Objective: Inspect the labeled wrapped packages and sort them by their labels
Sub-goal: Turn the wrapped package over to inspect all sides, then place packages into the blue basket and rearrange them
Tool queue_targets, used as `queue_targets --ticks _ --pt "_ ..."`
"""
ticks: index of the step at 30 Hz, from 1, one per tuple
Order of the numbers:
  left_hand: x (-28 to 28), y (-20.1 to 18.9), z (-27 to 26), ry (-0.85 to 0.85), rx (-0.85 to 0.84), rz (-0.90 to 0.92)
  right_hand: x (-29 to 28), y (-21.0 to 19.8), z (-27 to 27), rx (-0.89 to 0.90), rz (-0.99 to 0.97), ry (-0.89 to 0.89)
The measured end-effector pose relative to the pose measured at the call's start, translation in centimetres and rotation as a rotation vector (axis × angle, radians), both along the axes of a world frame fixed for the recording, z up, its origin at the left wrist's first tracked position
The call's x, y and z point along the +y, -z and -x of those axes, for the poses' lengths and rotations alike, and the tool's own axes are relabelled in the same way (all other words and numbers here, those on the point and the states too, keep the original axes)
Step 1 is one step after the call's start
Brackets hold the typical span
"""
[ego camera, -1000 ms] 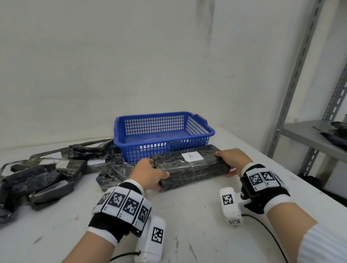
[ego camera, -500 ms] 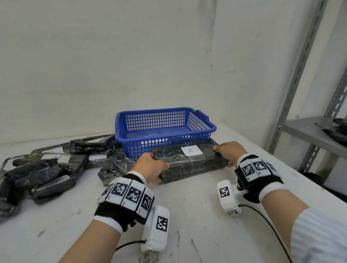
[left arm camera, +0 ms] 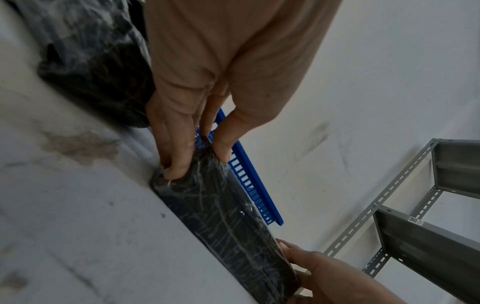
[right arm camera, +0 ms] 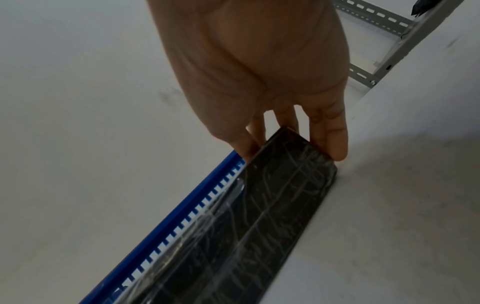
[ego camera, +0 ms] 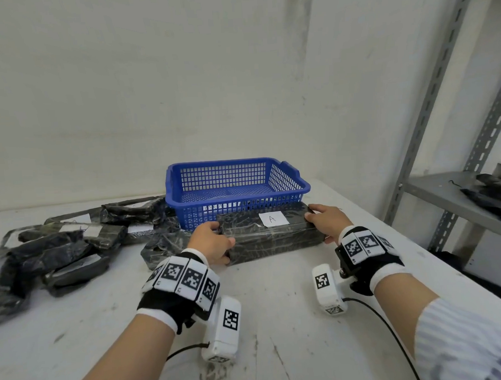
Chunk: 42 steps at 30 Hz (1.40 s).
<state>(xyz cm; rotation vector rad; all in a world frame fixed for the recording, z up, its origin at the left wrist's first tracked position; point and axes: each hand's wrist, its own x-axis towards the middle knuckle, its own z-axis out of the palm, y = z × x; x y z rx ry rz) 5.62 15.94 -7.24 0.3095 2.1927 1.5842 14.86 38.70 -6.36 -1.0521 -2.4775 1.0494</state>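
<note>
A long black package wrapped in clear film (ego camera: 272, 241) (left arm camera: 221, 222) (right arm camera: 249, 226) lies on the white table just in front of the blue basket (ego camera: 235, 202). A white label (ego camera: 273, 218) marked "A" faces up on its top. My left hand (ego camera: 210, 242) (left arm camera: 192, 152) grips its left end with thumb and fingers pinching it. My right hand (ego camera: 323, 221) (right arm camera: 288, 139) grips the right end. The package's underside is hidden.
A pile of several black wrapped packages (ego camera: 58, 252), some with white labels, covers the table's left side. The blue basket looks empty. A grey metal shelf (ego camera: 459, 202) with dark packages (ego camera: 493, 191) stands to the right, past the table edge.
Both hands have kept hold of the package; it has shifted slightly away from me, closer to the basket front. The view has tilted a little.
</note>
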Motion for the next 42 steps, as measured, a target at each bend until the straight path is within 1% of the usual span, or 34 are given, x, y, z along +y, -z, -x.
queue_targets --ticks 3,7,9,10,13,14,15,17,18,19,21,23,25,27,28,29,31,33,35,39,41,42 --pt "0.1 -0.2 0.1 0.004 -0.036 -0.004 -0.1 0.0 -0.1 -0.022 0.001 -0.02" --pt "-0.5 -0.7 0.2 0.026 -0.081 -0.009 -0.4 -0.4 -0.7 -0.104 0.053 -0.092" --pt "-1.0 -0.9 0.2 0.028 -0.111 -0.039 -0.4 -0.8 -1.0 -0.155 0.07 -0.107" --pt "-1.2 -1.0 0.2 0.018 -0.115 -0.064 -0.5 -1.0 -1.0 -0.173 0.048 -0.098" --pt "-2.2 -1.6 0.3 -0.05 -0.09 -0.175 -1.0 -1.4 -0.6 -0.158 -0.156 -0.006" --pt "-4.2 -2.0 -0.1 -0.073 -0.069 -0.232 -2.7 -2.0 -0.6 -0.16 -0.26 0.008" --pt "-4.4 -2.0 0.0 -0.079 -0.052 -0.271 -3.3 -2.0 -0.6 -0.155 -0.34 0.022" --pt "-5.4 -2.1 0.3 -0.109 -0.038 -0.313 -4.8 -2.0 -0.4 -0.078 -0.433 -0.008" --pt "-5.9 -2.2 0.5 -0.118 -0.049 -0.324 -5.8 -1.9 -0.2 -0.023 -0.448 -0.053" --pt "-6.6 -2.3 0.7 -0.134 -0.053 -0.34 -7.0 -1.8 -0.2 0.043 -0.442 -0.116" --pt "-8.6 -2.6 1.2 -0.175 -0.05 -0.363 -10.2 -1.7 0.3 0.136 -0.351 -0.264" --pt "-10.6 -2.7 1.8 -0.212 -0.057 -0.384 -13.5 -1.7 1.3 0.148 -0.296 -0.422" --pt "-12.3 -2.5 2.4 -0.234 -0.083 -0.4 -16.5 -1.4 2.9 0.069 -0.287 -0.573" --pt "-13.7 -2.2 2.8 -0.263 -0.117 -0.425 -18.9 -1.0 4.4 -0.108 -0.305 -0.699" --pt "-14.2 -2.0 3.0 -0.277 -0.129 -0.432 -19.7 -0.9 5.1 -0.189 -0.316 -0.731" --pt "-14.8 -2.0 3.1 -0.285 -0.135 -0.428 -20.4 -0.8 5.7 -0.237 -0.328 -0.748" --pt "-15.7 -2.0 3.2 -0.284 -0.139 -0.397 -21.2 -0.7 6.7 -0.267 -0.36 -0.753" --pt "-16.6 -1.8 3.5 -0.272 -0.15 -0.363 -21.3 -0.6 7.6 -0.246 -0.376 -0.742" --pt "-17.2 -1.4 3.9 -0.265 -0.164 -0.327 -21.0 -0.6 7.9 -0.204 -0.339 -0.728" --pt "-17.5 -1.0 4.7 -0.258 -0.163 -0.282 -19.9 -1.4 7.6 -0.053 -0.084 -0.685" --pt "-17.2 -1.3 4.6 -0.208 -0.128 -0.293 -19.5 -1.9 7.2 0.048 0.042 -0.655" --pt "-16.9 -1.6 4.5 -0.155 -0.083 -0.293 -19.3 -2.3 6.9 0.104 0.115 -0.647"
